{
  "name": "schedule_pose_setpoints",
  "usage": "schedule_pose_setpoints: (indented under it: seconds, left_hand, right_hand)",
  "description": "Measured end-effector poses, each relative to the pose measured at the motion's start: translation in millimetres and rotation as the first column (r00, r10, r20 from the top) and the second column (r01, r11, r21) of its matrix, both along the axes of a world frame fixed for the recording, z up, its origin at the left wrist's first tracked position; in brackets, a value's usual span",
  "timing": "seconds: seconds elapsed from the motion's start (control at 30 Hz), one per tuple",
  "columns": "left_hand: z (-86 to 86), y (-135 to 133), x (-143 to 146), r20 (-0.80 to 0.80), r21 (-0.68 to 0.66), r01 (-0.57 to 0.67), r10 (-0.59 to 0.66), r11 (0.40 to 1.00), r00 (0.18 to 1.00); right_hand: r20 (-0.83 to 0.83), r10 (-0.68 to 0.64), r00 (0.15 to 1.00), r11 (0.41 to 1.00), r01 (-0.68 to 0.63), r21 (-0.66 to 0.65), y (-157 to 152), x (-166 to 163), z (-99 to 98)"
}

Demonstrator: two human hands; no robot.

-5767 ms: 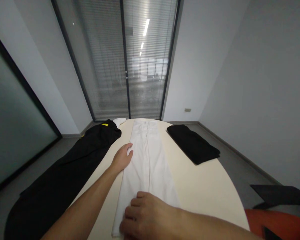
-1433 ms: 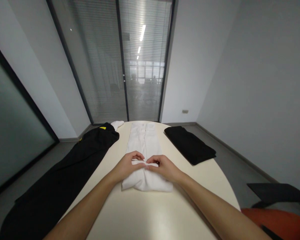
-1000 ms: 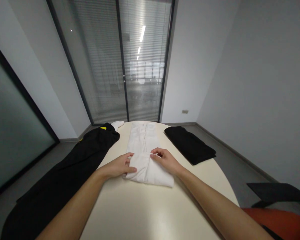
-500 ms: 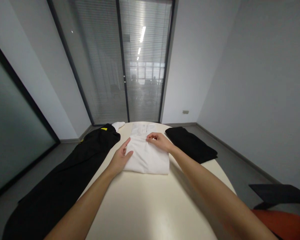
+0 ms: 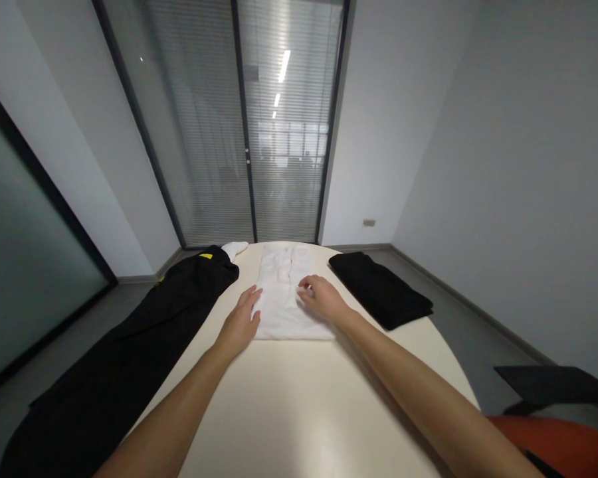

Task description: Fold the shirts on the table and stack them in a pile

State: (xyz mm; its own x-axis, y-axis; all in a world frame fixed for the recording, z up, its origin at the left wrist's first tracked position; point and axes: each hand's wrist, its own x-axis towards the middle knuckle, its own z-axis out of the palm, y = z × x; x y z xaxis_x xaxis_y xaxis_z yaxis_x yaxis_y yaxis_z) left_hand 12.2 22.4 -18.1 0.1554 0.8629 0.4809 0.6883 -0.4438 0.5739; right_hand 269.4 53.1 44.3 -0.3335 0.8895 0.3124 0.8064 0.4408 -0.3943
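Observation:
A white folded garment (image 5: pixel 276 312) lies flat on the table, with a seam or placket line running down its far middle part. On its left edge rests my left hand (image 5: pixel 239 324), fingers stretched and thumb apart, holding nothing. My right hand (image 5: pixel 323 299) is over the right half of the cloth, its fingers loosely curved and spread. No fabric shows pinched in it, and whether its fingertips touch the cloth is hard to tell.
A pale table (image 5: pixel 289 405) carries everything. To the right lies a folded black garment (image 5: pixel 379 289). Along the left edge a long black garment (image 5: pixel 144 345) with a yellow patch hangs over, beside a small white cloth (image 5: pixel 235 249). A red-orange chair (image 5: pixel 553 445) stands at lower right.
My right hand has let go of the white fabric and moved slightly nearer and right. My left hand has shifted slightly nearer. The white garment's raised crosswise fold now lies flatter.

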Motion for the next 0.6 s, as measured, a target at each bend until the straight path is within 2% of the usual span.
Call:
schedule_pose_setpoints:
  seconds: [0.13, 0.2, 0.27, 0.47, 0.6]
  left_hand:
    - [13.1, -10.7, 2.8, -0.069, -0.014, -0.111, 0.11, 0.994, 0.992]
    - [18.6, -15.1, 3.0, -0.101, -0.045, -0.153, 0.148, 0.987, 0.984]
    - [22.9, -18.6, 2.9, -0.136, -0.06, -0.159, 0.149, 0.986, 0.979]
    - [30.2, -22.7, 3.2, -0.182, -0.122, -0.104, 0.081, 0.987, 0.98]
    - [38.1, -23.6, -0.3, -0.158, -0.232, -0.065, 0.029, 0.971, 0.987]
  right_hand:
    - [0.094, 0.145, 0.985, 0.981, -0.156, 0.117, -49.0, 3.4, 18.5]
    - [0.121, 0.366, 0.923, 0.929, -0.369, 0.004, -69.9, 3.5, 19.8]
    - [0.157, 0.478, 0.864, 0.878, -0.478, -0.038, -82.8, 2.8, 15.3]
    - [0.315, 0.482, 0.817, 0.855, -0.517, 0.034, -81.0, 2.7, -0.5]
    - [0.234, 0.491, 0.839, 0.867, -0.496, -0.038, -81.1, 6.4, 7.0]
